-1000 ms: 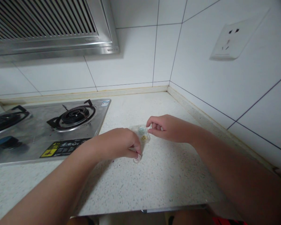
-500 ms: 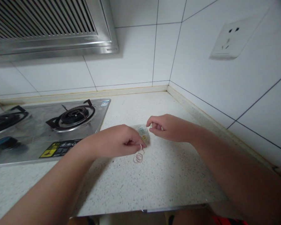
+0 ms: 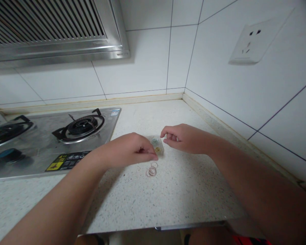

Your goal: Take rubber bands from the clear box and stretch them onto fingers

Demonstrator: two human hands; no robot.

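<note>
Rings, thin and reddish-brown (image 3: pixel 151 171), lie loosely overlapped on a pale speckled counter (image 3: pixel 191 190), near the middle of the view and toward the person. At far left, a steel gas hob (image 3: pixel 42 136) is set into the counter, with two black burners, a dark knob (image 3: pixel 10 154) and a black-and-yellow label (image 3: pixel 63 161) along its front. Above it hangs a slatted metal range hood (image 3: pixel 51 30) against white wall tiles (image 3: pixel 148 73). Next, the left hand (image 3: pixel 131 149) reaches in from the lower left, palm down, just above and behind the rings. Its thumb and fingers are drawn close together, but from this angle I cannot tell whether they pinch anything. Partly hidden behind that hand is a small clear case (image 3: pixel 162 145) lying on the counter, with something yellow and something blue-green in it, too small to make out. Just right of the case is the right hand (image 3: pixel 182 137), its fingers loosely curled and released, a gap between forefinger and thumb. At far right, a white power socket (image 3: pixel 248 44) is mounted on the side wall.
</note>
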